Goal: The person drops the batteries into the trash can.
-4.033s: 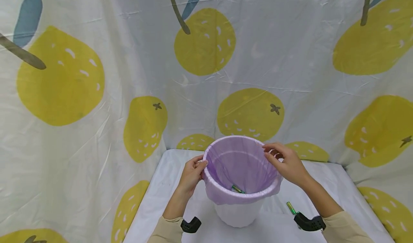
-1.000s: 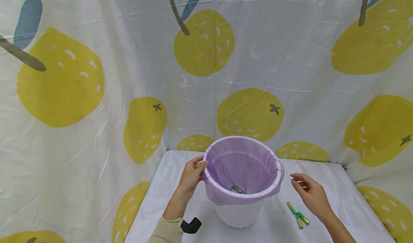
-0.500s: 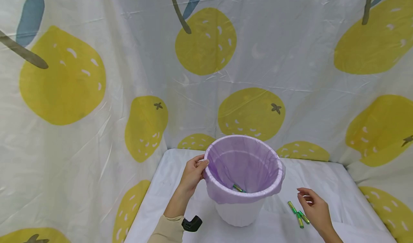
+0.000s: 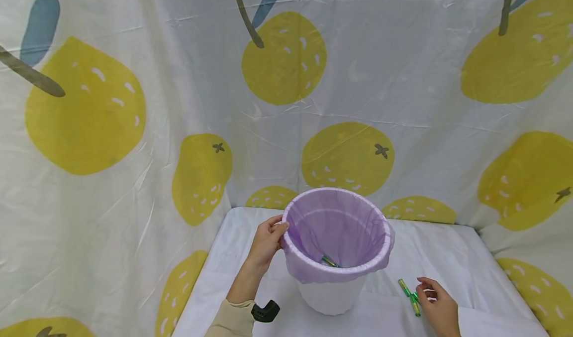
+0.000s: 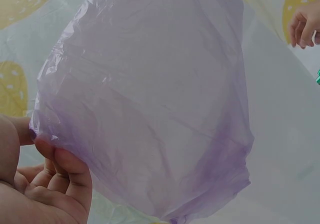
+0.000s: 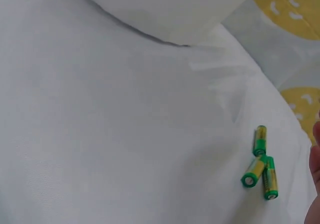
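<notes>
A white trash can (image 4: 333, 297) stands upright, lined with a purple trash bag (image 4: 340, 222) folded over its rim. My left hand (image 4: 265, 242) pinches the bag-covered rim at its left side, thumb inside. In the left wrist view that hand (image 5: 55, 184) holds the edge of the thin bag. At the bottom of the can lies a green-and-gold battery (image 4: 330, 261). Three similar batteries (image 6: 260, 164) lie on the cloth to the right of the can, touching one another. Beside them hovers my right hand (image 4: 438, 304), loosely curled and holding nothing, partly covering one battery.
A white cloth (image 4: 447, 257) covers the table. Behind and at both sides hangs a curtain (image 4: 403, 78) printed with yellow fruit. A black wrist device (image 4: 265, 311) sits on my left forearm.
My right hand has left the can's right rim and moved down and right to the batteries on the cloth. The left hand and the can have stayed put.
</notes>
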The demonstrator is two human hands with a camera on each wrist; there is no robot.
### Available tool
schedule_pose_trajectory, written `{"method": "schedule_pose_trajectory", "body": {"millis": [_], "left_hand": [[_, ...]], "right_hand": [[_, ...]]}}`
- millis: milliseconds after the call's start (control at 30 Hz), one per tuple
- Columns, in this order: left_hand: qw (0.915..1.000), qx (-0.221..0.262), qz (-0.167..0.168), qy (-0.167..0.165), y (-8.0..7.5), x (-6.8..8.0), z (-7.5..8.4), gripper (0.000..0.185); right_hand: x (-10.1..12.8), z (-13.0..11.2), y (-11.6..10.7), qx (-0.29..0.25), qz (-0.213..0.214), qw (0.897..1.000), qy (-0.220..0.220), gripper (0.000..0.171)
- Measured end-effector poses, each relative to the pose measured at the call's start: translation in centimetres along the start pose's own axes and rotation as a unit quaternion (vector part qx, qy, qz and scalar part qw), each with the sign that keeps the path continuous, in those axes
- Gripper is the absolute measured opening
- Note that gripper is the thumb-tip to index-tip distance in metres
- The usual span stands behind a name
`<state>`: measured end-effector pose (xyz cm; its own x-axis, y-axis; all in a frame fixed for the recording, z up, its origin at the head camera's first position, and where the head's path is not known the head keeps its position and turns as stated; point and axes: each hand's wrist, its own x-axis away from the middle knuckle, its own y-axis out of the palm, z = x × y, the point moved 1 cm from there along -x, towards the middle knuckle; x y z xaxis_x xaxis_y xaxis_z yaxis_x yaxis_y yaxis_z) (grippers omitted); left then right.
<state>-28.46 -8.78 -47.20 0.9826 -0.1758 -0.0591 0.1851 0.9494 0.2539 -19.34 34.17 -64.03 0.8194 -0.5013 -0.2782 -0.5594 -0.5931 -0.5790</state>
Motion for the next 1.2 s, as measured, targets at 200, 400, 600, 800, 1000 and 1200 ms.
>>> {"method": "schedule_pose_trajectory", "body": {"millis": [200,400,600,800,1000,1200], "left_hand": [[1.0,0.004,-0.001,0.0,0.0,-0.1,0.0,0.046],[1.0,0.006,0.0,0.004,0.1,-0.1,0.1,0.046],[1.0,0.007,0.0,0.0,0.1,-0.1,-0.2,0.046],[1.0,0.006,-0.001,0.006,0.0,-0.1,-0.2,0.047],[1.0,0.001,0.005,0.004,0.0,-0.1,-0.1,0.045],[1.0,0.002,0.006,-0.001,0.0,-0.1,-0.2,0.044]], "right_hand": [[0.7,2.2,1.2,0.012,0.003,0.999,0.037,0.021],[1.4,3.8,2.3,0.03,0.002,0.996,0.08,0.026],[2.0,4.8,3.4,0.035,-0.007,0.994,0.101,0.03],[2.0,5.4,4.1,0.077,-0.029,0.994,0.066,0.031],[2.2,5.2,4.0,0.109,-0.038,0.992,0.041,0.027],[2.3,5.1,3.9,0.107,-0.06,0.991,0.048,0.025]]}}
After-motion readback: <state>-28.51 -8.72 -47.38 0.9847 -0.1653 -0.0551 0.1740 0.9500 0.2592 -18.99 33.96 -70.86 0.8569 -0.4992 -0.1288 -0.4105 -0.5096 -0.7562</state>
